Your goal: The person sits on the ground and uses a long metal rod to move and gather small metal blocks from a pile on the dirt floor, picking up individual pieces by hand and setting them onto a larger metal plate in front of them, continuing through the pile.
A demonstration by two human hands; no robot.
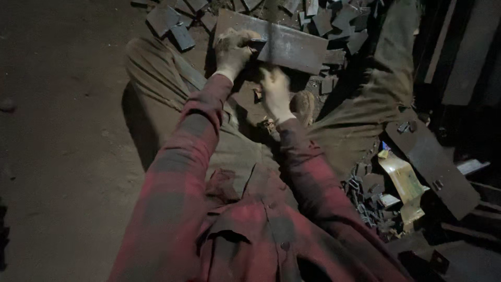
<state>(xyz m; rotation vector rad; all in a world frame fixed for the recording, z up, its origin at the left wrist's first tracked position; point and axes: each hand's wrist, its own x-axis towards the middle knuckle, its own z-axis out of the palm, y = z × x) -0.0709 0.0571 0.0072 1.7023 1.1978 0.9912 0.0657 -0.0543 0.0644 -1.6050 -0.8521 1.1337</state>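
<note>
Grip of the left hand is closed over the near left edge of a long flat steel plate, fingers curled on top of it; grip of the right hand is bunched just below the plate's near edge, apparently pinching a small dark tool, though what it is cannot be told in the dim light. Plate is seen lying tilted on the floor between the spread legs of the seated person, its far end toward a heap of small cut steel pieces. More such pieces are scattered at upper left. A larger dark plate with brackets, a yellowish wrapper and loose small hardware are noted at right. Judged from the lie of things: many short pieces already lie cut, while the long plate is held whole, so work on it appears under way and unfinished. No mark or cut line on the plate can be made out.
</note>
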